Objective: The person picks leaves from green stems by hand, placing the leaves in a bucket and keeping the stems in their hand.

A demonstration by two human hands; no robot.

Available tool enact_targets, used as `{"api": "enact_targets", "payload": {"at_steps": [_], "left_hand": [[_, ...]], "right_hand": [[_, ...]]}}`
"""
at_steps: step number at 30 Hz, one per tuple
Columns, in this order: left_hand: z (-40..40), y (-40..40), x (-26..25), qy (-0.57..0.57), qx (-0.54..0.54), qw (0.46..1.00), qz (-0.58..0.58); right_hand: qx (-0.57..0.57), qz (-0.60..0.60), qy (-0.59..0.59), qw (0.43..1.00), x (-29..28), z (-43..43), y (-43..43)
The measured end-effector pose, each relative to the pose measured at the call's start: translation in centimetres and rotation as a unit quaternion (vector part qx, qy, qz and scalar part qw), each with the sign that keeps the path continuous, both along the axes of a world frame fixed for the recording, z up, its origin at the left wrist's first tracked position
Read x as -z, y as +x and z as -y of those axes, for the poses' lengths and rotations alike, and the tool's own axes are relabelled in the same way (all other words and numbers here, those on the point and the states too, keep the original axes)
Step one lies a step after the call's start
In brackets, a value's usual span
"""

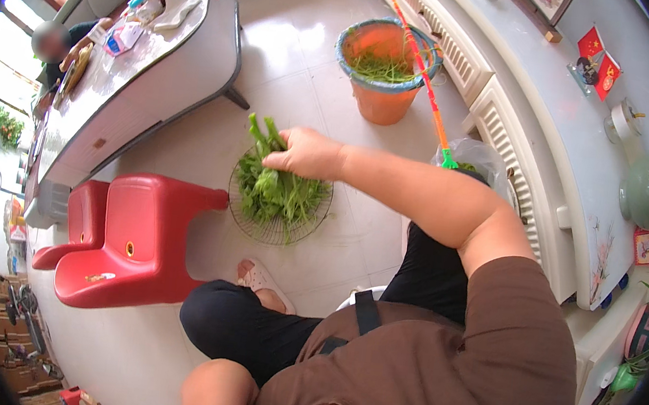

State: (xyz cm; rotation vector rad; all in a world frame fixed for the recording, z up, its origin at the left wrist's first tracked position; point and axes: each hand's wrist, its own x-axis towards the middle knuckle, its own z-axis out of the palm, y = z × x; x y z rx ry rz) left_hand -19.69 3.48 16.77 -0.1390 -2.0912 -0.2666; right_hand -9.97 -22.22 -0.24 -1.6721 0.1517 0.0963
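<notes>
My right hand [306, 154] grips a bunch of leafy green vegetables [266, 137] by its stems, the cut ends sticking up past my fingers. Below it, more leafy greens [254, 195] lie in a round wire basket [273, 240] on the tiled floor. Where the held bunch ends and the pile begins is hard to tell. My left hand is out of view; only part of that arm [218, 393] shows at the bottom. Beside my right knee a clear plastic bag [486, 157] with greens in it is partly hidden by my arm.
An orange bucket [385, 105] with a blue liner holds green trimmings; a fly swatter [430, 95] slants across its rim. Red plastic chairs [136, 242] stand left of the basket. A person [58, 50] is behind the long table [151, 101]. Radiators [510, 133] line the right wall.
</notes>
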Motion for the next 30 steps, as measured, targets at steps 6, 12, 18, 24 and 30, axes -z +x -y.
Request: {"api": "enact_targets", "payload": {"at_steps": [6,12,18,24,30], "left_hand": [[-0.2,0.9,0.0,0.046,-0.071,0.996,0.021],[4.2,7.2,9.2,0.196,-0.447,0.861,-0.140],[6.2,14.4,15.9,0.482,-0.694,0.402,-0.352],[14.5,13.5,22.1,0.445,-0.483,0.457,-0.600],[13.2,13.5,21.9,0.435,-0.451,0.318,-0.712]], "right_hand": [[0.055,-0.001,0.057,0.997,1.0,1.1,0.2],[0.104,0.019,0.023,0.994,1.4,4.3,-0.1],[-0.077,0.087,-0.147,0.982,0.0,-2.9,2.7],[-0.028,-0.026,-0.068,0.997,2.6,-0.6,0.3],[-0.007,-0.060,0.090,0.994,4.5,-1.6,1.3]]}}
